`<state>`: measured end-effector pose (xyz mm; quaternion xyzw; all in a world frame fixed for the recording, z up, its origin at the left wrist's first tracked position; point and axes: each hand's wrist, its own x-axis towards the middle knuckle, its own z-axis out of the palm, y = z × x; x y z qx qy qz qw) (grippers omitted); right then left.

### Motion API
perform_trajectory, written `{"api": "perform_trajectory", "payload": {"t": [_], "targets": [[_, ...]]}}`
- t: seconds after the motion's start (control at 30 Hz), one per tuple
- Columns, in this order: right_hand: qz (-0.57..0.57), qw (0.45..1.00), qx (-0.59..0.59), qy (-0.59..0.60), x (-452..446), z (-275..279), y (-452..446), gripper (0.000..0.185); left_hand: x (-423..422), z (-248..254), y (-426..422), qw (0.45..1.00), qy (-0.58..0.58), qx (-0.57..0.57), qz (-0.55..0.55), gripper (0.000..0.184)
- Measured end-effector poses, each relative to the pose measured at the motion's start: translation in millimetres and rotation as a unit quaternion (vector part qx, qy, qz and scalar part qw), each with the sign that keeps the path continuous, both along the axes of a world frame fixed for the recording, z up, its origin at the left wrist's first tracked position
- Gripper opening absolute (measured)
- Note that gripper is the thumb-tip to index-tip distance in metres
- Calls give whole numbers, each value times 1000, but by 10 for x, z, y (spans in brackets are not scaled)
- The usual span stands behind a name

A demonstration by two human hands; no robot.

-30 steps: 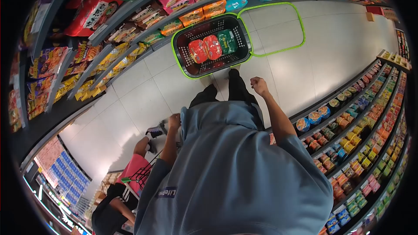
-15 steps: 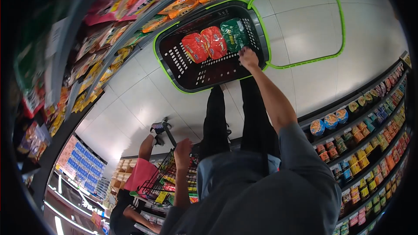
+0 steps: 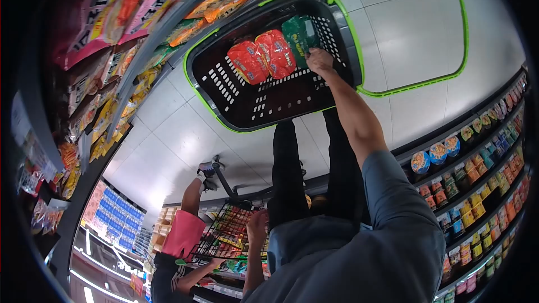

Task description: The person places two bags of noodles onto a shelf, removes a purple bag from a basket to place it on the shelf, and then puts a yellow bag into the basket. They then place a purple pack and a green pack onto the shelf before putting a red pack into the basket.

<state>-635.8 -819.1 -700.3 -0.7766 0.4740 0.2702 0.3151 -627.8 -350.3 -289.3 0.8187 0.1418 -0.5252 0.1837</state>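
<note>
A black shopping basket with a lime-green rim stands on the floor in front of my feet. Inside it lie two shiny red packs of what look like instant noodles, a left one and a right one. A dark green noodle pack lies against the right red one. My right hand reaches into the basket, fingers closed at the green pack's lower right corner; the fingertips are partly hidden. Low beside my left leg hangs my left hand, holding nothing, its fingers loosely apart.
The basket's green handle is folded out to the right over the floor tiles. Shelves of packets rise along the left; shelves of cup noodles run along the right. Behind me another person stands by a wire cart.
My right hand has moved a little farther up onto the green pack. The basket looks larger as the view shifts closer. My left hand has shifted right and lower in the view.
</note>
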Motion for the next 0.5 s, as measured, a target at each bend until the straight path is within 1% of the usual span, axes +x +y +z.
{"api": "perform_trajectory", "payload": {"t": [0.03, 0.07, 0.1, 0.17, 0.2, 0.23, 0.27, 0.33, 0.37, 0.4, 0.43, 0.5], "targets": [[-43, 995, -55, -73, 23, 180, 44, 36, 22, -36, 46, 999, 13, 7, 30, 28], [-68, 994, -14, -79, 41, 378, -3, 35, 45, -45, 91, 998, 25, 13, 61, 28], [-91, 992, 26, -87, 115, 840, -54, 33, 83, -10, 88, 998, 18, 2, 61, 28], [-67, 985, 53, -147, 97, 1604, -107, 34, 235, -85, -44, 998, -10, 29, -48, 28], [-43, 982, 54, -174, 52, 1975, -109, 34, 263, -244, 119, 993, -66, -17, -91, 29], [-45, 973, 64, -219, 40, 2440, -109, 34, 355, -301, 53, 991, -94, -52, -85, 29], [-61, 960, 63, -264, -2, 2849, -78, 33, 437, -334, -48, 981, -131, -77, -119, 30], [-27, 942, 61, -329, -76, 3615, 16, 34, 642, -291, -394, 959, -184, -122, -178, 29], [6, 924, 44, -381, -96, 3976, 62, 37, 780, -74, -765, 986, -117, -107, -58, 31], [-4, 916, 96, -388, -74, 4426, 92, 38, 886, 66, -1035, 982, -95, -161, 29, 36], [7, 910, 129, -394, -61, 4869, 121, 42, 974, 223, -1228, 969, -67, -210, 112, 42], [92, 920, 154, -350, -86, 5617, 111, 34, 1212, 446, -1547, 933, 7, -295, 207, 66]]}}
